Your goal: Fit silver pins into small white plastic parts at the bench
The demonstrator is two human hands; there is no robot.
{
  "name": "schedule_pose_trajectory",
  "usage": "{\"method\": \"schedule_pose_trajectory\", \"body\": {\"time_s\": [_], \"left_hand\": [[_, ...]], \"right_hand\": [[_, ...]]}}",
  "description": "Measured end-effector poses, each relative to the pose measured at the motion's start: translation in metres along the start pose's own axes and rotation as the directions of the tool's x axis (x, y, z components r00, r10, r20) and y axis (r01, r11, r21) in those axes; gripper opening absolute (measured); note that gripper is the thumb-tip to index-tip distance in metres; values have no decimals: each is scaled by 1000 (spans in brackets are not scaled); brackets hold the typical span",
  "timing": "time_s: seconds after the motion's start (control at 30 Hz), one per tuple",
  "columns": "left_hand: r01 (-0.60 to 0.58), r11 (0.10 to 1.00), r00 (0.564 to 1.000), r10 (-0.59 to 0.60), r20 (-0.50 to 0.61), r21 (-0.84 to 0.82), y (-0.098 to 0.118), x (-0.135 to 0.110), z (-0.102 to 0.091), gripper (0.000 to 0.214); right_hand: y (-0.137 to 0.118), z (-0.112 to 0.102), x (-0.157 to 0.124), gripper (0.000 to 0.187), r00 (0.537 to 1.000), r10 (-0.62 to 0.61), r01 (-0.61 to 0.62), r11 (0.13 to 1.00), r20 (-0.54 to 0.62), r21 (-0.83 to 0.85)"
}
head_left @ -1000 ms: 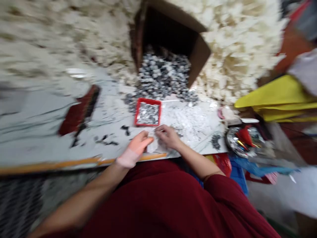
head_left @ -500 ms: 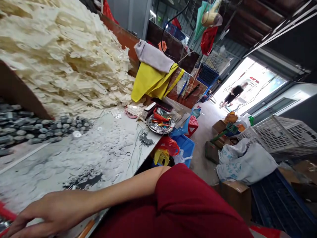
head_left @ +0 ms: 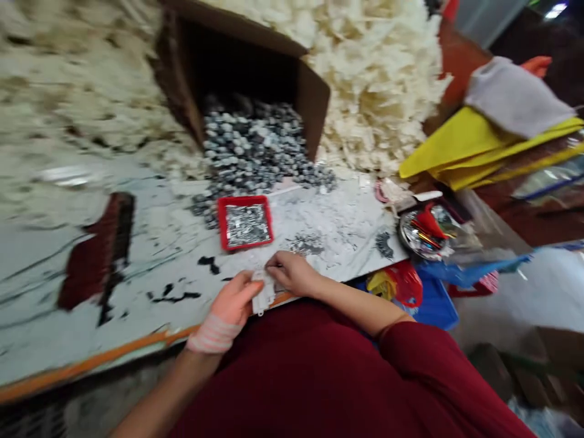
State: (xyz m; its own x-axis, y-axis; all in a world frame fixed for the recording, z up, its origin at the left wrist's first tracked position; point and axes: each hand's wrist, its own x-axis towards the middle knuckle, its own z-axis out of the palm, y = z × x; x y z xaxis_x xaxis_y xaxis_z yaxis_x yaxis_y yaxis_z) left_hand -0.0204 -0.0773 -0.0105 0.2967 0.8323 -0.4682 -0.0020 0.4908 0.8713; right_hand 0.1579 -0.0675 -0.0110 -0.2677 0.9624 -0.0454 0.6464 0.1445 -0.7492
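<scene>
My left hand (head_left: 232, 299), in an orange glove with a striped cuff, is closed around a white plastic part (head_left: 263, 297) at the table's front edge. Bare and curled, my right hand (head_left: 294, 274) has its fingertips pinched together at the upper right of that part; what they hold is too small and blurred to tell. Just beyond both hands sits a red tray (head_left: 222, 224) filled with small shiny metal pieces (head_left: 247, 223). Dark and light bits (head_left: 306, 244) lie scattered on the table to the right of the tray.
A tipped cardboard box (head_left: 316, 100) spills small grey-and-white cylindrical parts (head_left: 255, 146). Heaps of cream plastic pieces (head_left: 378, 79) flank it. On the right are a round metal dish (head_left: 404, 234) of odds and ends, yellow cloth (head_left: 449, 149) and a blue crate (head_left: 438, 310). Dark scraps (head_left: 176, 295) lie left.
My view has swung left from the doorway and room to the table in front of me. My right hand, earlier at the lower left near something red, is now at the white part.
</scene>
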Motion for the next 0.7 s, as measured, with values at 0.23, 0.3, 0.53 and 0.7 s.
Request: {"method": "schedule_pose_trajectory", "body": {"time_s": [0.23,0.3,0.53,0.7], "left_hand": [[55,994,998,-53,16,-92,-21,5,2,33],[56,995,998,-54,27,-88,-28,9,0,34],[109,985,994,-111,-5,-136,-12,14,2,32],[122,970,988,-139,-66,-210,0,17,-1,30]], "right_hand": [[1,27,-6,9,1000,-5,5,1000,12,-29],[3,25,-5,9,999,39,-39,998,10,40],[58,-41,20,11,985,173,-167,965,-11,204],[89,-77,36,10,964,262,-266,956,-47,-123]]}}
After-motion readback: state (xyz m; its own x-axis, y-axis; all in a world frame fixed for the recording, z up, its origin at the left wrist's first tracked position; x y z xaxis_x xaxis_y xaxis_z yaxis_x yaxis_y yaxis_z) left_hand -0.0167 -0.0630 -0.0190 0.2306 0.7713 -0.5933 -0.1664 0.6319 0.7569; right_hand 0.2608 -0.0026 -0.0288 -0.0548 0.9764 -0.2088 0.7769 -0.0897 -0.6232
